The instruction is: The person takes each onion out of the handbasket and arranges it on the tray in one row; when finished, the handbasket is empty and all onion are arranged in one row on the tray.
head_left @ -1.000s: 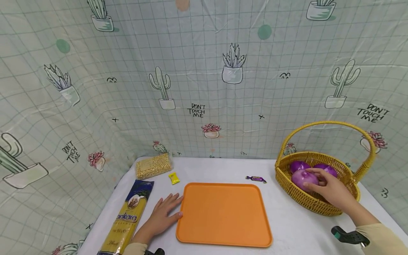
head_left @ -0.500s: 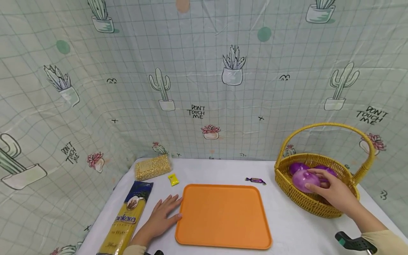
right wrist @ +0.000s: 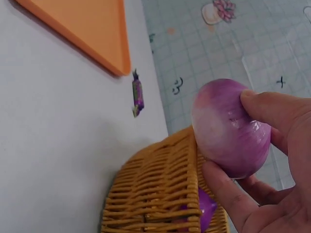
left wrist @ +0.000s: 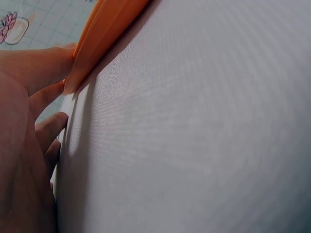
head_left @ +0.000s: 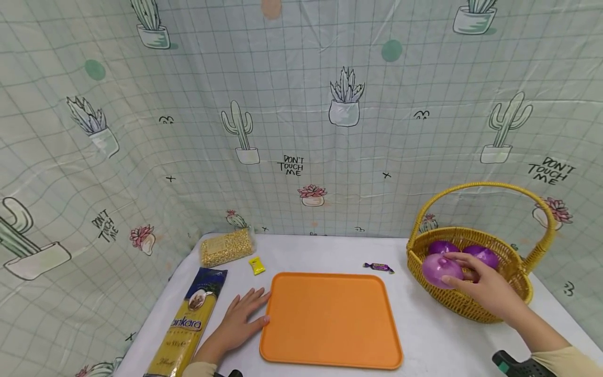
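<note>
My right hand [head_left: 487, 288] grips a purple onion [head_left: 442, 270] between thumb and fingers, at the left rim of the yellow wicker basket [head_left: 464, 309]. In the right wrist view the onion [right wrist: 228, 131] shows above the basket's rim [right wrist: 155, 170]. Two more purple onions lie inside, one at the back left [head_left: 443, 246] and another onion [head_left: 482, 255] behind my hand. My left hand [head_left: 239, 322] lies with fingers spread at the left edge of the orange tray [head_left: 330, 319]. Seen from the left wrist, its thumb and a finger touch the tray's side [left wrist: 97, 43].
Left of my left hand lies a long pasta packet [head_left: 188, 319]. Behind it are a bag of yellow kernels [head_left: 227, 247] and a small yellow packet [head_left: 256, 265]. A purple wrapped candy [head_left: 379, 267] sits between tray and basket. The basket's tall handle [head_left: 485, 184] arches over it.
The right hand has lifted the onion and shifted it left, from inside the basket to over its left rim. The left hand stays at the tray's edge.
</note>
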